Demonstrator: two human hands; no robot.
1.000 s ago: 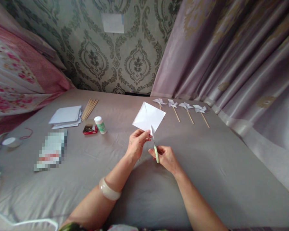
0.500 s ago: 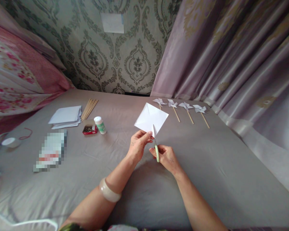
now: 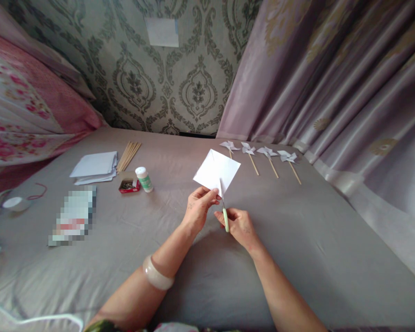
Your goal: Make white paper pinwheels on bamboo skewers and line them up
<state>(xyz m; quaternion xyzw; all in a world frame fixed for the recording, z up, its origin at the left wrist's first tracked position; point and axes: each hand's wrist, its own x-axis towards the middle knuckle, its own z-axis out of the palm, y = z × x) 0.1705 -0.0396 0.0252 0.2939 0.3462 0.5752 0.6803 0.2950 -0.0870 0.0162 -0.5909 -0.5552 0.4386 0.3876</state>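
Observation:
Near the middle of the view, my left hand [image 3: 201, 206] pinches a square sheet of white paper [image 3: 216, 168] by its near corner. The sheet is turned like a diamond and shows a line running in from its far corner. My right hand [image 3: 239, 226] grips a pair of scissors [image 3: 226, 220] with pale green handles. Their blades point away from me and lie over the paper's near corner, just right of my left thumb. How far the blades are parted is hard to see.
Several paper pinwheels [image 3: 268, 152] on sticks lie at the back right. On the left are a paper stack [image 3: 95, 166], wooden sticks [image 3: 128, 157], a red box [image 3: 128, 186] of small metal pieces, a white-green bottle [image 3: 144, 180], a blurred packet [image 3: 74, 214] and a white cable [image 3: 31, 319].
The paper tilts very slightly differently in my left hand. Both hands and the scissors stay almost in place.

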